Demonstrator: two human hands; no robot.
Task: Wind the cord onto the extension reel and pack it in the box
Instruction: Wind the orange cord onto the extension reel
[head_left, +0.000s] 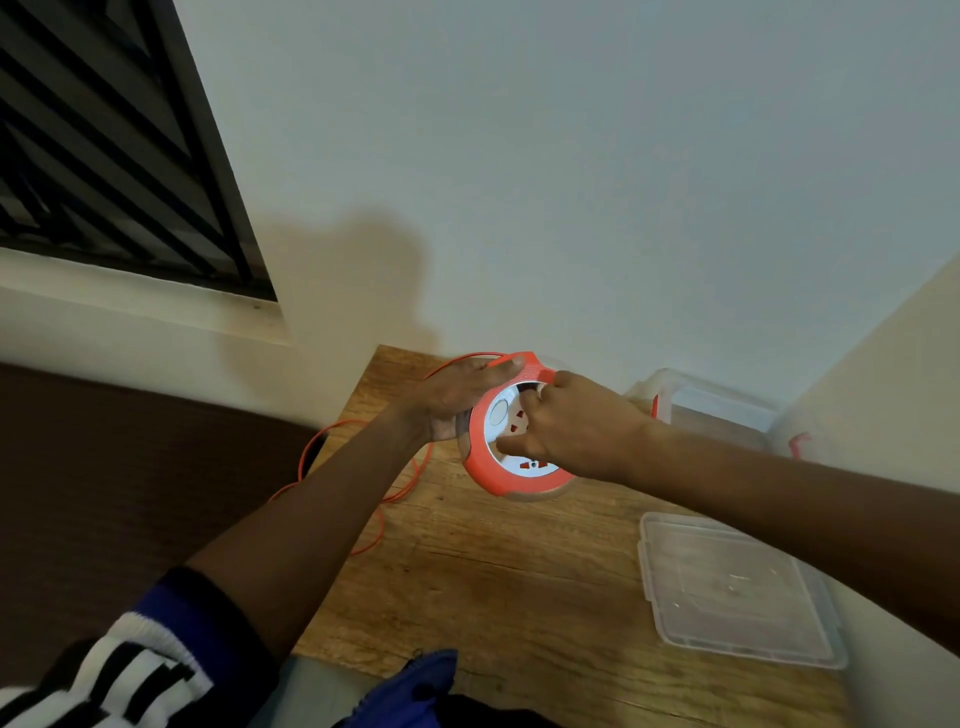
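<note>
Left hand (457, 397), fingers straight, is bracing the reel (511, 431); right hand (563, 426) is pinching its white face, box (717, 410) beside.

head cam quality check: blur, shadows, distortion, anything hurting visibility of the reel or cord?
Head view: soft all over, with motion blur on the right hand and the reel; the thin cord is faint against the dark floor; a large shadow falls on the wall above the table; wide-angle bending tilts the window; the clear box and lid are low-contrast.
</note>
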